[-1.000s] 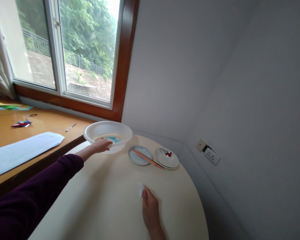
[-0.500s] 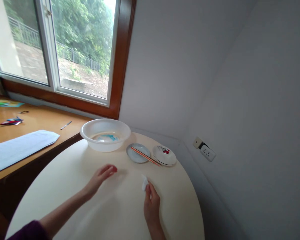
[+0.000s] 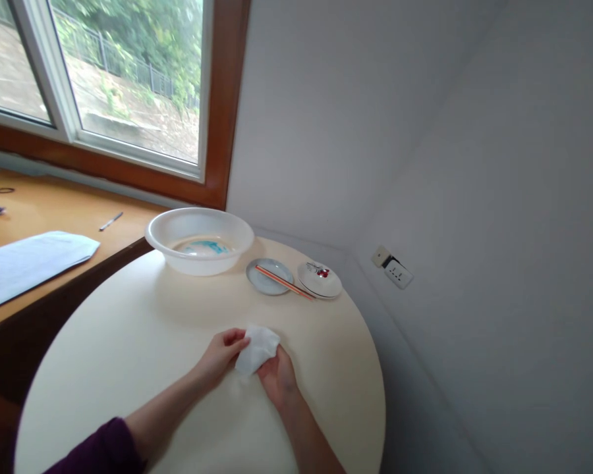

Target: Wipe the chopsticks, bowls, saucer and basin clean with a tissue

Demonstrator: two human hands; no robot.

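Observation:
A white tissue (image 3: pixel 257 350), looking like a folded paper wipe, is spread between my two hands above the round table. My left hand (image 3: pixel 223 350) pinches its left edge between thumb and fingers. On the other side, my right hand (image 3: pixel 279 378) grips the lower right edge, with part of its fingers hidden behind the tissue. Beyond the hands, a pair of orange chopsticks (image 3: pixel 284 283) lies across a grey plate (image 3: pixel 264 287) and reaches to the white dish (image 3: pixel 326 284) with a red pattern.
A translucent plastic basin (image 3: pixel 202 263) with a blue pattern at its bottom stands at the back of the round white table (image 3: pixel 128 316). To the left, a wooden desk (image 3: pixel 74 214) holds paper sheets (image 3: pixel 34 263) and a pen (image 3: pixel 111 221). A wall socket (image 3: pixel 398 273) is at right.
My left hand has moved right to the tissue and now pinches its edge. The tissue, earlier in my right hand alone, is spread wider. The view has tilted down and shifted right.

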